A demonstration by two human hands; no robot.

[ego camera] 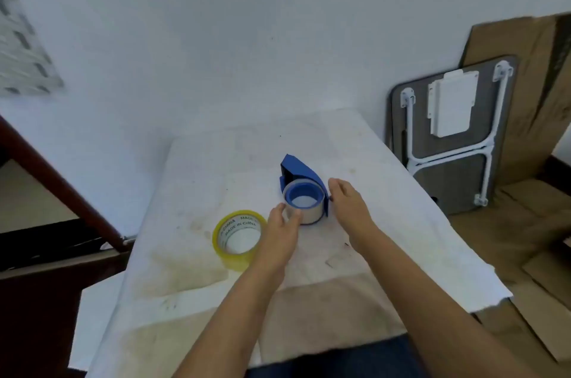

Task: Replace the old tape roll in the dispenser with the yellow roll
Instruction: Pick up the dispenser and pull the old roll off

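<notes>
A blue tape dispenser [301, 172] lies on its side near the middle of the white table [370, 223]. The old roll [309, 215], pale and nearly used up, sits around its blue hub. My left hand [282, 231] grips the near left side of that old roll with thumb and fingers. My right hand [346, 201] rests against the dispenser's right edge, fingers curled and touching the blue shell. The yellow roll [238, 238] lies flat on the table just left of my left hand, untouched.
The table top is stained and its right edge drops off beside flattened cardboard [525, 223] on the floor. A folded grey table [448, 136] leans on the wall at the right. Dark wooden furniture [46, 254] stands close on the left.
</notes>
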